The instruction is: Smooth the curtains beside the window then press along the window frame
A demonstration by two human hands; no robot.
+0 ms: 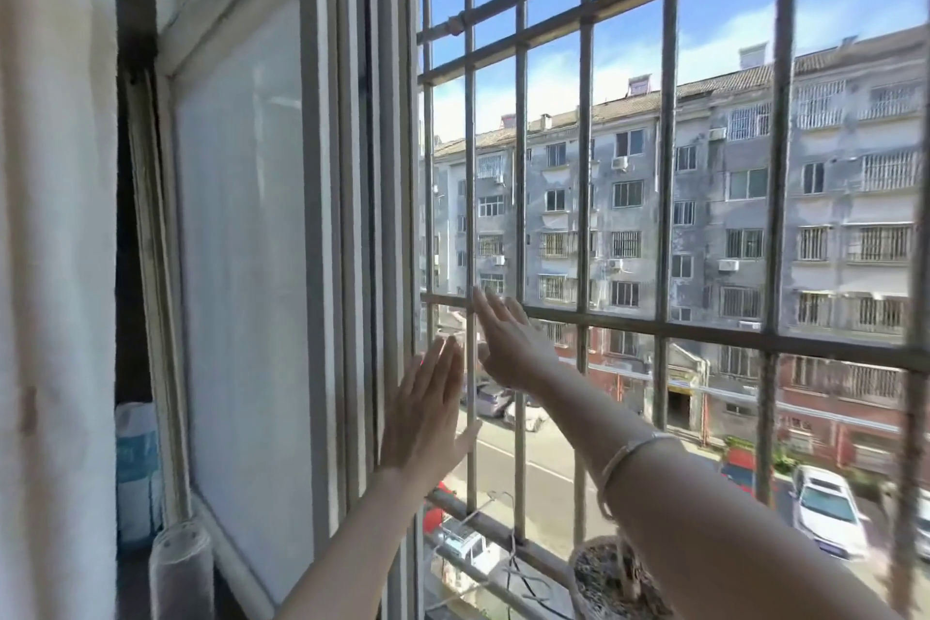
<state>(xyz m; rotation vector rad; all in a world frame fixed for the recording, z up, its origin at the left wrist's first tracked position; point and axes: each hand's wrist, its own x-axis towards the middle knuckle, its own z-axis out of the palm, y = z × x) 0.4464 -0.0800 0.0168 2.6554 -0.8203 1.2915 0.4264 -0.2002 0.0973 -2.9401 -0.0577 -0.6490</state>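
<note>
A white curtain (55, 242) hangs along the far left edge. The grey-white window frame (352, 191) runs upright through the middle, with a frosted pane (241, 242) to its left. My left hand (425, 410) is flat, fingers together and pointing up, laid against the right edge of the frame. Just above and to the right, my right hand (506, 340) is also flat with fingers stretched out, reaching toward the frame near the metal bars (584, 166); I cannot tell whether it touches. A silver bangle (621, 461) circles the right forearm. Neither hand holds anything.
Rusty security bars cover the open window on the right, with apartment blocks, a street and parked cars beyond. A potted plant (616, 579) sits on the outer ledge at the bottom. A rolled white item (181, 564) and blue-white packages (136, 463) stand at the lower left.
</note>
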